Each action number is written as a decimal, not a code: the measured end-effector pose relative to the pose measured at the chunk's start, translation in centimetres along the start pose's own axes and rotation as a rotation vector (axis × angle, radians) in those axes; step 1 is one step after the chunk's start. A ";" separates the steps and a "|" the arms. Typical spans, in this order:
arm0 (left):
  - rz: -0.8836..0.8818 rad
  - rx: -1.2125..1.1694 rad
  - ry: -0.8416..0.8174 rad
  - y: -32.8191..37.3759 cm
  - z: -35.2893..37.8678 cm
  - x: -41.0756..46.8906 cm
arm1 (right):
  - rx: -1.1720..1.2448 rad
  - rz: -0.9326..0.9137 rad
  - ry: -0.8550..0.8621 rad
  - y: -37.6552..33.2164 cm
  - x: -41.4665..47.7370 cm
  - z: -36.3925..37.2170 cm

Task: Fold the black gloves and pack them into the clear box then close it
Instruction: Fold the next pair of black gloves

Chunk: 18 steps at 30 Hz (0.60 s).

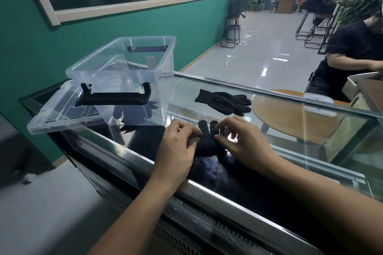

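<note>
One black glove (208, 141) lies on the glass counter top between my hands, its fingers pointing away from me. My left hand (178, 147) pinches its left edge and my right hand (242, 145) pinches its right edge. A second black glove (224, 100) lies flat farther back on the glass, apart from both hands. The clear box (124, 72) stands open and empty at the left, its black handle hanging on the near side. It rests on its clear lid (60, 116), which lies flat on the counter's left end.
The glass counter (310, 151) has metal rails along its near and far edges. Behind it, at the right, a person in black sits at a round wooden table (290, 114). A teal wall runs along the left.
</note>
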<state>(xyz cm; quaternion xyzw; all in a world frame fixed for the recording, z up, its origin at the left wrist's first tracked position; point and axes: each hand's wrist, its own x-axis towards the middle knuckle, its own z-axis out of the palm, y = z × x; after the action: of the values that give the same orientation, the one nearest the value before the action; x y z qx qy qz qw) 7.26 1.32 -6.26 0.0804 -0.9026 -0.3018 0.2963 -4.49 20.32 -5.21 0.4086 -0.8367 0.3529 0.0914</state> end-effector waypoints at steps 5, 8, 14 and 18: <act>0.111 0.037 -0.043 0.2 -0.2 -0.2 | -0.062 -0.156 0.004 -0.1 -0.2 0.1; 0.082 0.047 -0.087 0.5 -0.3 -0.2 | -0.100 -0.219 -0.026 -0.2 -0.3 -0.1; 0.055 0.091 -0.132 0.6 -0.3 -0.2 | -0.134 -0.199 -0.151 -1.3 -0.5 -0.4; 0.054 0.076 -0.119 0.7 -0.4 -0.2 | -0.126 -0.179 -0.128 -1.0 -0.4 -0.3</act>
<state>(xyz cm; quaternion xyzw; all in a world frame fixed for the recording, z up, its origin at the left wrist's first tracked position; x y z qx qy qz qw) 7.73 1.76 -5.67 0.0493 -0.9311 -0.2637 0.2470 -3.50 20.36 -4.65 0.4967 -0.8216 0.2634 0.0942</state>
